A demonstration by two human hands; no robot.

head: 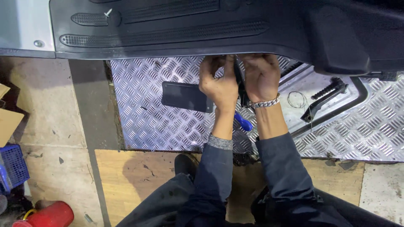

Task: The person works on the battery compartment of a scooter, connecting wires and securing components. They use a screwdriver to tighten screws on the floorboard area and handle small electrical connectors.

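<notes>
My left hand (pixel 219 84) and my right hand (pixel 261 77) reach up side by side under the lower edge of a black plastic scooter floor panel (pixel 176 29). The fingertips of both are tucked beneath the panel's rim and partly hidden. Between the two hands a thin black part (pixel 240 86) hangs down, and both hands touch it; which hand grips it is not clear. My right wrist wears a silver chain bracelet (pixel 265 103). A blue-handled tool (pixel 243 122) lies on the metal plate below my wrists.
A black phone (pixel 185 96) lies on the diamond-pattern metal plate (pixel 143 122). A black foot peg and stand (pixel 326 96) sit at the right. A blue crate (pixel 12 166) and a red canister (pixel 48 215) stand at lower left on the concrete floor.
</notes>
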